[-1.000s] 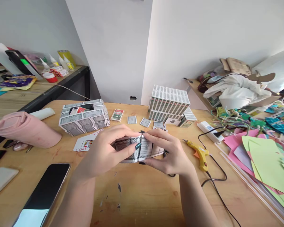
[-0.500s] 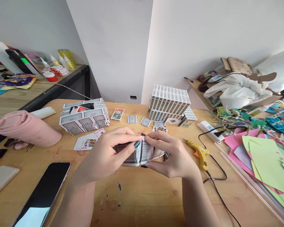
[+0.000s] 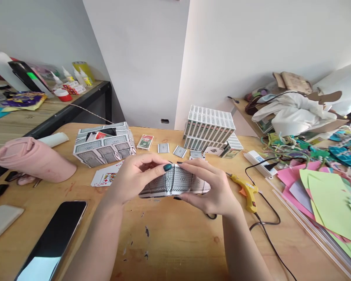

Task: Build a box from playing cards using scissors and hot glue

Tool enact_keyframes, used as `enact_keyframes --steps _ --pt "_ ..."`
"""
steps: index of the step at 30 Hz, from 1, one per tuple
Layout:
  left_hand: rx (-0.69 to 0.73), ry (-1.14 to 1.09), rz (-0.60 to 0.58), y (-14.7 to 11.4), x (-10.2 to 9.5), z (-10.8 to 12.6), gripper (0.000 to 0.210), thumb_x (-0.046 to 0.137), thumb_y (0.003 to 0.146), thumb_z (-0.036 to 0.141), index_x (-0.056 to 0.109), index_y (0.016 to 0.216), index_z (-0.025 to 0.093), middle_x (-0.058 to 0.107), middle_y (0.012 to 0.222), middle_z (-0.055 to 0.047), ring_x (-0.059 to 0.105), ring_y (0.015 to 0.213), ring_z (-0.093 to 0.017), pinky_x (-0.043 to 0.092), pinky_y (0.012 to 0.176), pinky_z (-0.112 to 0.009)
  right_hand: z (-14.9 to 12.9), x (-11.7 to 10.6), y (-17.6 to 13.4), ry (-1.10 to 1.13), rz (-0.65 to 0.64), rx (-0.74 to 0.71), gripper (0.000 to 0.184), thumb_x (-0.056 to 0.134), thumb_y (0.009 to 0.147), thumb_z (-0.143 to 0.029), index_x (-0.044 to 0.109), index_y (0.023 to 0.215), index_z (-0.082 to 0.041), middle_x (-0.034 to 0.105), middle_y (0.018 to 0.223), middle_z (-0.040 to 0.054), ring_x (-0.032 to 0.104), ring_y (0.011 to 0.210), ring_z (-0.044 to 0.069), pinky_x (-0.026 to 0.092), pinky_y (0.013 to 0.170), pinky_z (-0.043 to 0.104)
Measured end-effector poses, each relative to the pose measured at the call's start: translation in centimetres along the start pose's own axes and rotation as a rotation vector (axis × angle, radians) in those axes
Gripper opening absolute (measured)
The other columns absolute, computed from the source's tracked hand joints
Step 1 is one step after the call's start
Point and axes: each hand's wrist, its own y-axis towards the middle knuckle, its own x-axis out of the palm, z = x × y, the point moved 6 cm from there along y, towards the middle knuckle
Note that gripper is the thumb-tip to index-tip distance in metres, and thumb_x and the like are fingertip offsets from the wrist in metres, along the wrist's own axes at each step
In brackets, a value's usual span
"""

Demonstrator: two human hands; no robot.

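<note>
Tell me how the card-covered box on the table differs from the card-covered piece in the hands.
The card-covered box rests on the table; the card-covered piece is held by the left hand and right hand. The box is farther away, the piece nearer. The box shows an opening on top; the piece's top is partly covered by the hands. Both look patterned in black and white.

My wooden table (image 3: 175,246) carries a phone (image 3: 58,222), a pink roll (image 3: 38,162), a card-covered box (image 3: 105,150), stacked card packs (image 3: 209,125) — and a glue gun (image 3: 247,191).
</note>
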Motion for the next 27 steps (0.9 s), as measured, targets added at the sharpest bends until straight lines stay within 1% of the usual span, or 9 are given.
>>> enact_keyframes --steps 3,6,12,16,20,24,27 --pt "0.061 0.09 0.004 -0.2 -0.2 0.6 0.01 0.062 0.081 0.026 0.07 0.081 0.02 0.07 0.083 -0.001 0.062 0.077 -0.013 0.049 0.069 -0.024 0.1 0.1 0.0 0.008 -0.003 0.009 0.057 0.076 0.07 -0.029 0.057 0.123 -0.022 0.065 0.112 0.0114 0.063 0.098 0.023 0.055 0.082 0.04" --pt "0.078 0.143 -0.005 -0.4 -0.3 1.0 0.01 0.061 0.081 0.025 0.07 0.08 0.02 0.071 0.085 -0.002 0.063 0.078 -0.014 0.05 0.069 -0.025 0.1 0.2 -0.1 0.021 -0.004 0.028 0.056 0.076 0.068 -0.027 0.059 0.121 -0.022 0.065 0.11 0.0109 0.063 0.097 0.023 0.056 0.08 0.039" --pt "0.085 0.129 -0.054 -0.5 -0.4 1.5 0.01 0.06 0.08 0.023 0.07 0.079 0.02 0.07 0.085 -0.003 0.063 0.078 -0.014 0.05 0.067 -0.024 0.1 0.4 -0.1 0.054 -0.003 0.035 0.055 0.077 0.066 -0.028 0.061 0.119 -0.021 0.065 0.109 0.0108 0.064 0.096 0.023 0.055 0.081 0.039" --pt "0.027 0.039 -0.068 -0.6 -0.3 1.4 0.01 0.061 0.078 0.023 0.069 0.075 0.019 0.069 0.078 -0.003 0.061 0.07 -0.013 0.049 0.06 -0.024 -0.1 0.4 -0.1 0.061 -0.007 -0.002 0.055 0.076 0.067 -0.029 0.06 0.119 -0.022 0.065 0.108 0.0106 0.064 0.094 0.023 0.056 0.077 0.039" --pt "-0.07 -0.013 -0.07 -0.7 0.0 1.1 0.014 0.06 0.076 0.026 0.065 0.067 0.017 0.062 0.065 -0.001 0.054 0.058 -0.011 0.044 0.051 -0.023 -0.3 0.5 0.0 0.032 0.0 -0.043 0.052 0.075 0.069 -0.026 0.059 0.119 -0.023 0.064 0.108 0.0103 0.063 0.093 0.023 0.055 0.077 0.041" --pt "-0.151 -0.025 -0.089 -0.9 0.2 0.9 0.016 0.06 0.074 0.027 0.061 0.062 0.016 0.059 0.061 -0.001 0.052 0.055 -0.012 0.043 0.049 -0.023 -0.3 0.8 0.0 0.007 -0.003 -0.079 0.05 0.075 0.069 -0.022 0.06 0.116 -0.023 0.065 0.105 0.0094 0.062 0.09 0.022 0.053 0.077 0.041" --pt "-0.16 -0.009 -0.106 -0.9 0.2 0.9 0.017 0.059 0.074 0.028 0.06 0.061 0.017 0.058 0.059 0.0 0.051 0.054 -0.011 0.042 0.048 -0.023 -0.2 1.0 0.1 0.014 -0.009 -0.088 0.048 0.074 0.07 -0.024 0.06 0.116 -0.024 0.064 0.104 0.0091 0.062 0.088 0.022 0.054 0.076 0.041"
